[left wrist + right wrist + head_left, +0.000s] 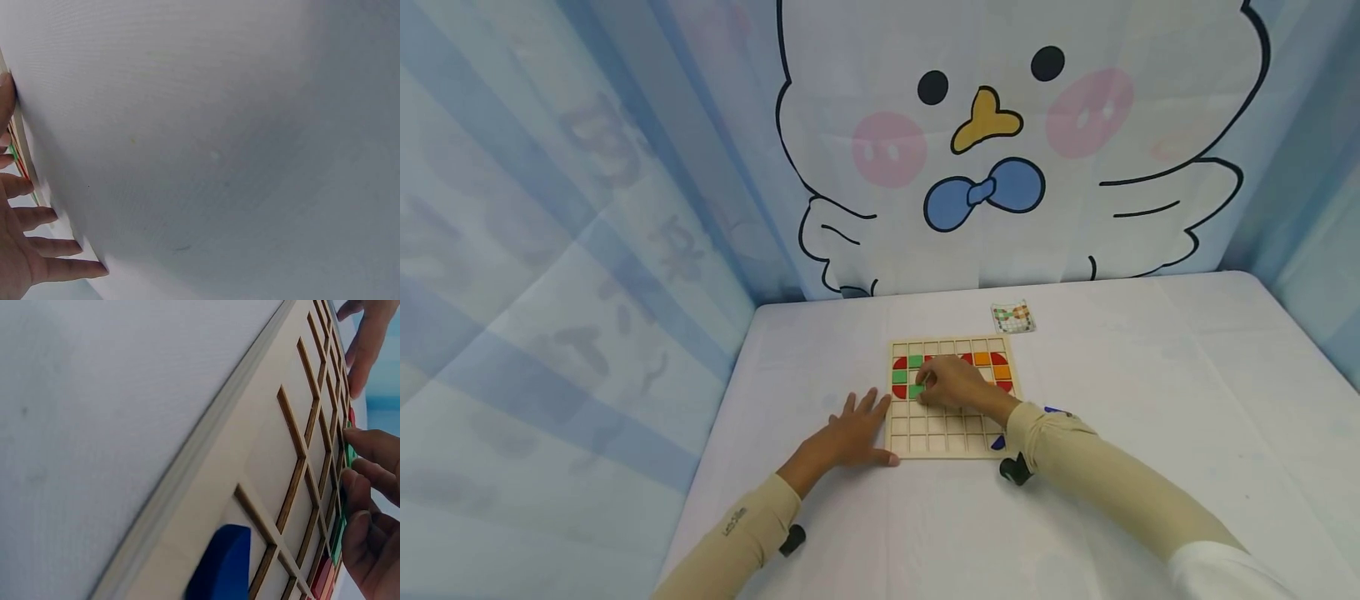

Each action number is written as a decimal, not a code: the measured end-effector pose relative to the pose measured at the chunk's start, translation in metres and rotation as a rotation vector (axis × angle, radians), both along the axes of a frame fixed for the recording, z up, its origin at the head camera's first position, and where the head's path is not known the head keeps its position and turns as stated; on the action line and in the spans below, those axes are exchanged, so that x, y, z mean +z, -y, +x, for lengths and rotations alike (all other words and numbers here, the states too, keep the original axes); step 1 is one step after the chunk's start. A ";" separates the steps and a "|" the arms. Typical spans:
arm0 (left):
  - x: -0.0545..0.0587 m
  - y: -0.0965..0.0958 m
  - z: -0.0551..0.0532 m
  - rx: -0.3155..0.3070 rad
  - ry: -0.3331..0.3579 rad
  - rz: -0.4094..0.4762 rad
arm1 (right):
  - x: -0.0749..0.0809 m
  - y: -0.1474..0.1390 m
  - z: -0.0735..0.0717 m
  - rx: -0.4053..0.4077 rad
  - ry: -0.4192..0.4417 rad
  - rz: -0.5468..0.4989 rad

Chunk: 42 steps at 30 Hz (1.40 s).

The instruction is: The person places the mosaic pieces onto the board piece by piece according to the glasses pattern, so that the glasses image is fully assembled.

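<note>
A wooden grid board [947, 450] lies on the white table, with red, green and orange pieces set in several of its squares. My right hand [955, 385] reaches over the middle of the board, thumb and fingers curled together at a green square tile [914, 391]. In the right wrist view the fingertips meet right at a green piece [350, 450], and the hand hides part of the coloured rows. My left hand [853, 433] lies spread at the board's left edge, fingers straight, thumb near the lower left corner. The left wrist view shows its fingers [65, 269] extended along that edge.
A dark blue piece [997, 442] sits at the board's lower right corner, and another blue piece [1054, 409] is partly hidden by the right sleeve. Behind the board lies a small patterned card [1012, 317]. A printed curtain [985, 250] hangs behind the table.
</note>
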State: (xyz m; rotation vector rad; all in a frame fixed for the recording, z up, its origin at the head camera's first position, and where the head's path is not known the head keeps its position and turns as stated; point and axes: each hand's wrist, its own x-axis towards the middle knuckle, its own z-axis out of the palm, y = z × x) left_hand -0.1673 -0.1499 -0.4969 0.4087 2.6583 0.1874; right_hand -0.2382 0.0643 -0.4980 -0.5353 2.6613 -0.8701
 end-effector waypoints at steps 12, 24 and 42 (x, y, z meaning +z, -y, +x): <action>0.004 -0.001 0.002 0.011 0.012 0.008 | 0.007 -0.013 0.000 0.081 -0.020 -0.069; 0.001 0.000 0.002 0.022 -0.001 0.000 | 0.014 -0.116 -0.001 0.142 0.013 -0.110; -0.002 0.000 0.000 0.008 0.006 -0.013 | -0.001 -0.209 0.058 -0.079 -0.015 0.144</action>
